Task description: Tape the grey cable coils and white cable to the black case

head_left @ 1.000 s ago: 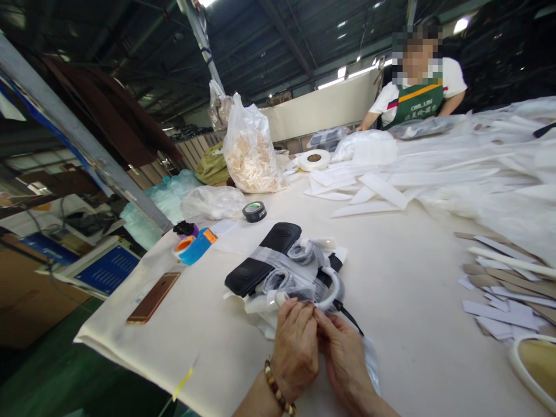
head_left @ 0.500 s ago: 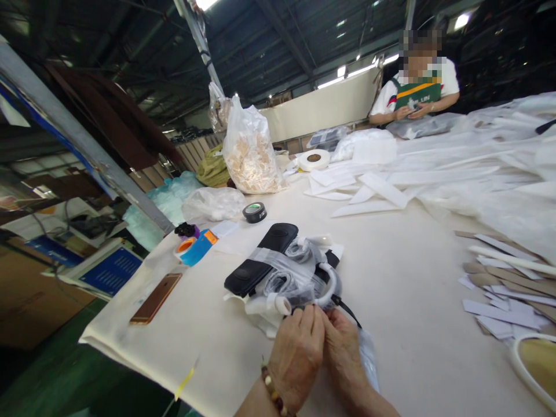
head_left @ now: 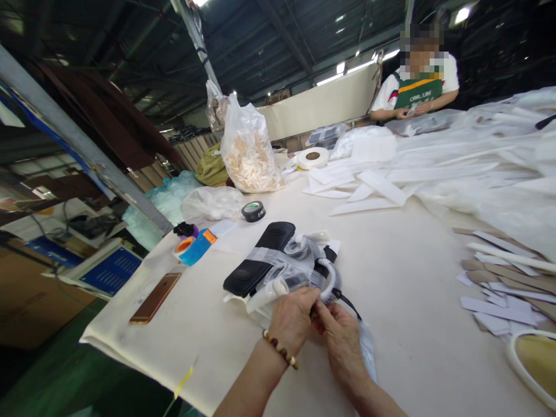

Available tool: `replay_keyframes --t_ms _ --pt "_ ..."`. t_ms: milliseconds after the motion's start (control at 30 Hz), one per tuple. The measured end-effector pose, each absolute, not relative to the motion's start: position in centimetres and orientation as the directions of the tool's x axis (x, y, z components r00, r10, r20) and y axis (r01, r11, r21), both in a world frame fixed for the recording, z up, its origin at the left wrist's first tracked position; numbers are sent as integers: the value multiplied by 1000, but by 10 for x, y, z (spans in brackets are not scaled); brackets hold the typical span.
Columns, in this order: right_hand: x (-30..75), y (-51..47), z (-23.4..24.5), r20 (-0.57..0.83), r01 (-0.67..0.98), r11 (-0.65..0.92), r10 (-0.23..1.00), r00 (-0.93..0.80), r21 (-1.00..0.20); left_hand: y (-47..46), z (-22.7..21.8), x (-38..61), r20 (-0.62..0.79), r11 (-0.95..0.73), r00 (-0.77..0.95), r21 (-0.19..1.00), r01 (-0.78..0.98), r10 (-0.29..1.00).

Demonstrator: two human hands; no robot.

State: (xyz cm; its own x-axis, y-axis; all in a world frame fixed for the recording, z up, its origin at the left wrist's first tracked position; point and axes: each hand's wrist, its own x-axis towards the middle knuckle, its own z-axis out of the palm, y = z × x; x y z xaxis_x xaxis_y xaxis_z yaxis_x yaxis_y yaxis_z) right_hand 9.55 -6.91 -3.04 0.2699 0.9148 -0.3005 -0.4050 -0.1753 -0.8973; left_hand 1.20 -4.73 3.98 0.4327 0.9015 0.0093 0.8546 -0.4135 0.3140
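On the table lies a bundle. In it are a black padded piece with two round ends, a clear plastic band across it, a rolled white tube and a curved white plastic-wrapped handle. My left hand, wearing a beaded bracelet, bends its closed fingers over the bundle's near edge. Close beside it, my right hand pinches with thumb and forefinger. Something small and dark shows between the two hands, but I cannot make it out. A black cord and clear plastic lie by the right hand.
Left of the bundle are a phone, a blue tape roll and a black tape roll. Behind stands a filled plastic bag. White strips and cut pieces lie right. A person works across the table.
My left hand has moved farther onto the bundle, and its wrist has turned. The fingers of my two hands, pressed together before, now show a small gap below the fingertips.
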Motion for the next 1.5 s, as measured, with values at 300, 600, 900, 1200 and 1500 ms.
replay_keyframes --t_ms 300,600,900,1200,1500 --pt "99 -69 -36 -266 -360 -162 928 262 -919 -32 41 2 -24 -453 515 442 774 857" --pt "103 -69 -38 -257 -354 -163 937 236 -921 -28 41 3 -79 -429 526 481 764 847" --pt "107 -71 -36 -270 -393 -176 942 200 -903 -29 42 4 -66 -470 547 434 769 834" --pt "108 -72 -35 -310 -453 -199 933 185 -869 -31 36 6 -7 -502 546 383 775 838" --pt "112 -77 -35 -343 -532 -225 930 134 -816 -32 25 4 46 -521 546 377 766 836"
